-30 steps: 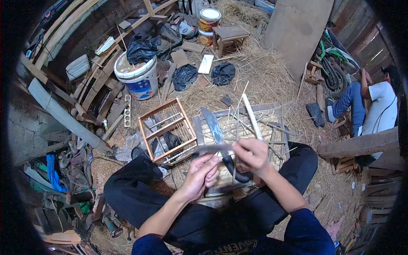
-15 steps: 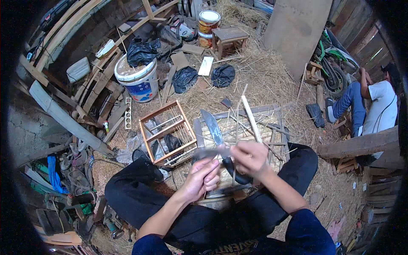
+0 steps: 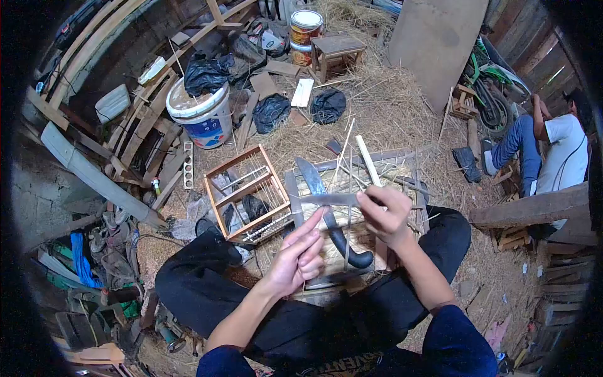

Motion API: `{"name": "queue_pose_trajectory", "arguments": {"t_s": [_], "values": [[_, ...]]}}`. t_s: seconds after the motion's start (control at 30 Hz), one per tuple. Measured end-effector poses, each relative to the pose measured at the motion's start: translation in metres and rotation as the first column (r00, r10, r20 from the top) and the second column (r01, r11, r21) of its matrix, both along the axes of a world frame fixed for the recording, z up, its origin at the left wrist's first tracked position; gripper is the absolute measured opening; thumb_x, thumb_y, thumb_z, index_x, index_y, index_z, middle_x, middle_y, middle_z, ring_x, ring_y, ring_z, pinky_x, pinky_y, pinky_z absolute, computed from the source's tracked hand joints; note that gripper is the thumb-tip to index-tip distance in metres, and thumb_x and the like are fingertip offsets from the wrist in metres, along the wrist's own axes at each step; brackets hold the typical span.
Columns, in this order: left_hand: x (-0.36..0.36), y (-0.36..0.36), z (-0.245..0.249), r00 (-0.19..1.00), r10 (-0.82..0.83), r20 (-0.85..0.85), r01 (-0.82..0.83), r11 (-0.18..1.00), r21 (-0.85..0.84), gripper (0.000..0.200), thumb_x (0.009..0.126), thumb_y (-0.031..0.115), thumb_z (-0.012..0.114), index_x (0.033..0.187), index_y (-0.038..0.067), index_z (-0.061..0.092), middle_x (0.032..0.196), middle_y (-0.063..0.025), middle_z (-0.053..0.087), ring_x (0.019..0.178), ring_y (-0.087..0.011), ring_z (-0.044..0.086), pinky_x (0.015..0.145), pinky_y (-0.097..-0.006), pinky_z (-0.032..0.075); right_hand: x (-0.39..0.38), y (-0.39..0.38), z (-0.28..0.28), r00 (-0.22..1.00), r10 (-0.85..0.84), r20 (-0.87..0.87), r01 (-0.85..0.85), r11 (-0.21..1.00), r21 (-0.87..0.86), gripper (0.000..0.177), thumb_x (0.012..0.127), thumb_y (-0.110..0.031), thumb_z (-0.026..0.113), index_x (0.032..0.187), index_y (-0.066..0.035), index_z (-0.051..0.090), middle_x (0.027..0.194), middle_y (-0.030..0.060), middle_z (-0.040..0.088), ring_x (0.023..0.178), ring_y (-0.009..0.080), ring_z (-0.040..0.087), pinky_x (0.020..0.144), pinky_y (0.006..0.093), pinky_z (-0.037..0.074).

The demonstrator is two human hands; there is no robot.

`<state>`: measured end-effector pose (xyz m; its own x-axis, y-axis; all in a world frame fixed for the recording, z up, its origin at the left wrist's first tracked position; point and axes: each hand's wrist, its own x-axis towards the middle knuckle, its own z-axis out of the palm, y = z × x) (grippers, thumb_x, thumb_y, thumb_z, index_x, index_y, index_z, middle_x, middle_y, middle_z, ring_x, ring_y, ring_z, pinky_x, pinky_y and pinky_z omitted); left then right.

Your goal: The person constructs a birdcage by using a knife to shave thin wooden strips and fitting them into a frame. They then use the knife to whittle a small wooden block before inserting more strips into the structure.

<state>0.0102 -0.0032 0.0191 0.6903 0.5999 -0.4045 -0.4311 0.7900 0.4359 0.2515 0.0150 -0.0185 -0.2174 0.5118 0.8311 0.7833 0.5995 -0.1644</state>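
Observation:
A flat grey blade (image 3: 339,199) lies crosswise between my hands. My right hand (image 3: 386,213) is closed on its right end. My left hand (image 3: 300,257) is closed, its index finger and thumb pointing up below the blade; something thin seems pinched there, too small to name. Beneath, a large knife (image 3: 320,195) with a curved black handle rests on the slatted wooden board (image 3: 402,164). A pale stick (image 3: 369,162) and thin strips lie on the board above my right hand. Left of it stands a wooden cage frame (image 3: 248,195) with thin bars.
A white bucket (image 3: 202,119) with a black bag stands at the upper left. Paint cans (image 3: 306,38) and a small stool (image 3: 338,50) are at the back. On the right, a person (image 3: 559,144) sits near a green motorbike (image 3: 493,94), behind a beam (image 3: 527,207).
My right hand has moved slightly right and up, and the blade now shows clearly instead of blurred. More of the large knife's black handle is uncovered. My left hand has stayed nearly in place.

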Motion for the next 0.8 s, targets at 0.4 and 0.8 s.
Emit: {"name": "queue_pose_trajectory", "arguments": {"t_s": [0.4, 0.8], "values": [[-0.001, -0.005, -0.002, 0.999, -0.044, -0.017, 0.043, 0.998, -0.037, 0.050, 0.108, 0.018, 0.036, 0.157, 0.024, 0.025, 0.062, 0.0041, 0.028, 0.043, -0.0045, 0.019, 0.040, -0.0204, 0.016, -0.006, -0.008, -0.004, 0.998, 0.048, -0.031, -0.050, 0.996, -0.077, 0.025, 0.070, -0.007, 0.072, 0.095, -0.008, 0.072, 0.082, 0.0070, 0.068, 0.059, 0.0183, 0.062, 0.046, 0.0304, 0.045], [0.001, -0.008, -0.005, 0.997, -0.076, 0.014, 0.076, 0.996, -0.045, 0.052, 0.108, 0.021, 0.039, 0.158, 0.022, 0.024, 0.062, 0.0047, 0.028, 0.046, -0.0046, 0.020, 0.042, -0.0209, 0.017, -0.020, -0.025, 0.010, 0.978, 0.168, 0.127, -0.153, 0.981, -0.120, 0.021, 0.074, -0.005, 0.072, 0.094, -0.010, 0.072, 0.083, 0.0057, 0.067, 0.061, 0.0183, 0.061, 0.049, 0.0284, 0.047]]}}
